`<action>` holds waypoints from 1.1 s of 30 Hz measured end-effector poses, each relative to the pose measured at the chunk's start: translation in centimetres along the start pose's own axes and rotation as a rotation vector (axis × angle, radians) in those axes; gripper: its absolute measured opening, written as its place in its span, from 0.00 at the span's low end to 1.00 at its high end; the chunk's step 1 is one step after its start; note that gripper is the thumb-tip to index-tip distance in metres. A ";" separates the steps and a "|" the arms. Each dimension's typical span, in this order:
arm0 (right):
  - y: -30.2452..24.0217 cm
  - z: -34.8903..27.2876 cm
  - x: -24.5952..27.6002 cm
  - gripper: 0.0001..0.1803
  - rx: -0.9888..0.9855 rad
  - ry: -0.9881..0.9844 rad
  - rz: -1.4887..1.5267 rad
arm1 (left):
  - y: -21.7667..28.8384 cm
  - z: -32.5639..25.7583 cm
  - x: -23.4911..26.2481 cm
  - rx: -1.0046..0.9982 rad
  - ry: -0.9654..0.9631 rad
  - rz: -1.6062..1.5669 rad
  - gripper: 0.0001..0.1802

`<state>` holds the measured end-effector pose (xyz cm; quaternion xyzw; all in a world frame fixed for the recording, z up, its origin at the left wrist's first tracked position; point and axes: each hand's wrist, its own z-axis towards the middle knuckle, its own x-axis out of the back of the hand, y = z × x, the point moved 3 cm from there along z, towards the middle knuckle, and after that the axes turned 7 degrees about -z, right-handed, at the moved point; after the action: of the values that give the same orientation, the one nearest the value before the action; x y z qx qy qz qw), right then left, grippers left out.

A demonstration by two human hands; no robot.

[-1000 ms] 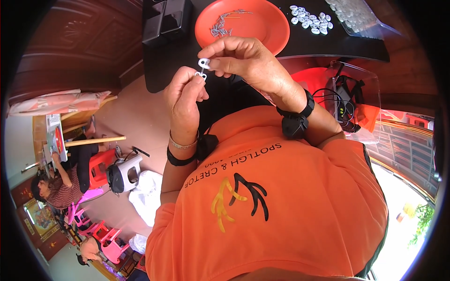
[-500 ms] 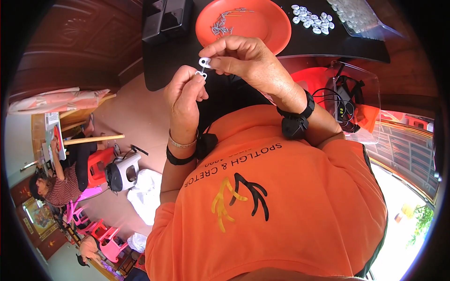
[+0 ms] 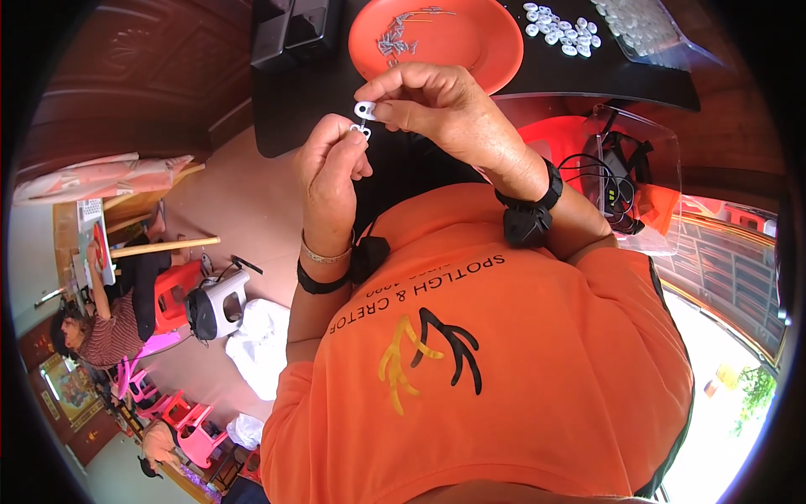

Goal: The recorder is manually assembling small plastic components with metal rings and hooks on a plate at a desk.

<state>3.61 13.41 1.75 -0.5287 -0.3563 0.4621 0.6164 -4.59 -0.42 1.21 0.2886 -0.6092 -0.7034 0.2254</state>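
Note:
My right hand (image 3: 441, 105) pinches a small white plastic piece with a round hole (image 3: 363, 109), which looks like part of a cord lock, between thumb and fingers. Just below it, my left hand (image 3: 336, 155) grips a second white piece with small loops (image 3: 361, 131) at the fingertips. The two pieces are lined up close together, and a thin spring seems to sit between them. Beyond my hands, an orange-red plate (image 3: 470, 42) holds a heap of small metal springs (image 3: 395, 40). Several white oval plastic pieces (image 3: 564, 32) lie on the black table (image 3: 294, 118) to its right.
Black trays (image 3: 294, 34) stand at the table's far left. At the far right lies a clear bag of whitish pieces (image 3: 642, 34). A clear bin with black cables (image 3: 617, 181) is by my right arm. Further left are a seated person (image 3: 117, 332), stools and a white bag (image 3: 259, 344).
Both hands keep their grips almost in place. The spring between the two white pieces shows less than before. The whole view has shifted slightly.

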 end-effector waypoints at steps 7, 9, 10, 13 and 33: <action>-0.5 0.0 -0.7 0.08 0.072 0.007 -0.127 | 0.3 -0.1 -0.6 0.028 -0.011 -0.013 0.11; -0.4 -0.2 -0.8 0.08 0.066 0.006 -0.132 | 0.2 -0.3 -0.6 0.025 -0.011 -0.039 0.11; -0.4 -0.2 -0.8 0.08 0.055 0.004 -0.109 | 0.1 -0.4 -0.6 0.026 -0.009 -0.045 0.11; -0.3 -0.2 -0.7 0.08 0.025 0.004 -0.049 | 0.2 -0.4 -0.7 0.021 -0.008 -0.040 0.11; 0.1 -0.4 -0.8 0.09 0.085 -0.043 -0.058 | -0.3 -0.3 -0.5 0.030 0.028 -0.065 0.10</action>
<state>3.69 12.49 1.65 -0.4814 -0.3648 0.4700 0.6436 -4.03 -0.22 0.93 0.3211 -0.6067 -0.6972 0.2066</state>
